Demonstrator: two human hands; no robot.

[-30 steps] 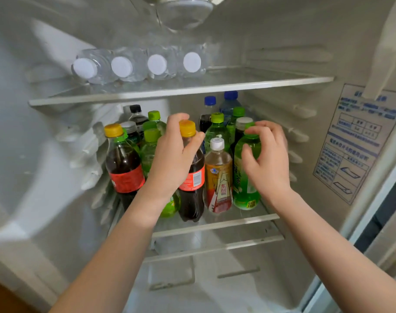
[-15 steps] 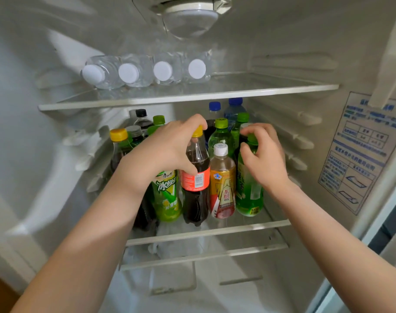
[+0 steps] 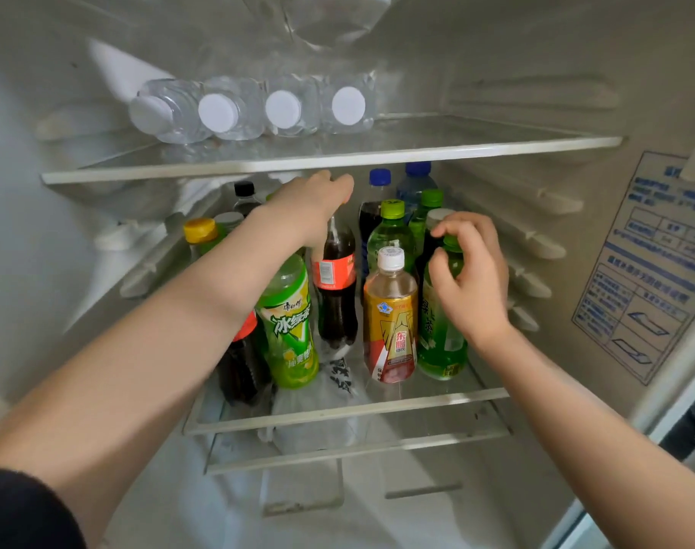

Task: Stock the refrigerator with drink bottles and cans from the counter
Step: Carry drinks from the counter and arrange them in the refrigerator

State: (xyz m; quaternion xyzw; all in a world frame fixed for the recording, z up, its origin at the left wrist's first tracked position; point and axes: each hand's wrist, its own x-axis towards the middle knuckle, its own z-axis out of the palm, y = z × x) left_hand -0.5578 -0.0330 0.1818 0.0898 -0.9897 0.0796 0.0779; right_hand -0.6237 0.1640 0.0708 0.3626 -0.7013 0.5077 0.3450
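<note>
I am closing my left hand (image 3: 312, 210) over the top of the upright cola bottle (image 3: 335, 289), its long axis running straight down below my grip, while my right hand (image 3: 470, 277), nearer to me, is wrapping the green tea bottle (image 3: 441, 342).

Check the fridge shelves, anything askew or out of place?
Mostly tidy. The cola bottle under the left hand leans slightly off upright. Four water bottles lie on their sides on the upper shelf, caps outward. No spill visible.
</note>
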